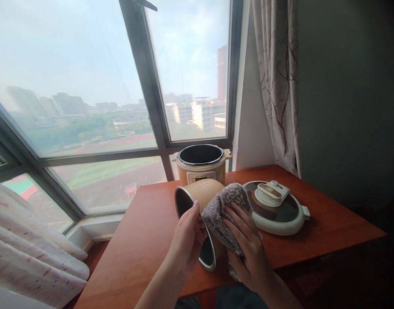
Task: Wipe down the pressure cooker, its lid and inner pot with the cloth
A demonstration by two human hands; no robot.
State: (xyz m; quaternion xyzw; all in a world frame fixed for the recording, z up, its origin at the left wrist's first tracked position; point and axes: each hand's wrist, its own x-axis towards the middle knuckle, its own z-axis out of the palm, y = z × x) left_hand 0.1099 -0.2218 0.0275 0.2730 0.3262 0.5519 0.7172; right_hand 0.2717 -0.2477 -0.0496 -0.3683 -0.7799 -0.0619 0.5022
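Observation:
My left hand point(190, 234) grips the rim of a gold-coloured inner pot point(201, 189), which is tipped on its side above the table with its dark opening facing left. Over the pot's outer side lies a grey-brown towel point(227, 206), and my right hand point(245, 240) presses it there with bent fingers. Behind the pot stands the pressure cooker body point(201, 165), uncovered, its dark inside showing. The cooker lid point(278, 210), white-edged with a brown top and a handle, lies flat on the table to the right of my right hand.
All this is on a reddish-brown wooden table point(132, 240) whose front edge runs close to me. Large windows point(87, 86) rise behind and to the left. Patterned curtains hang at the right point(277, 77) and the lower left.

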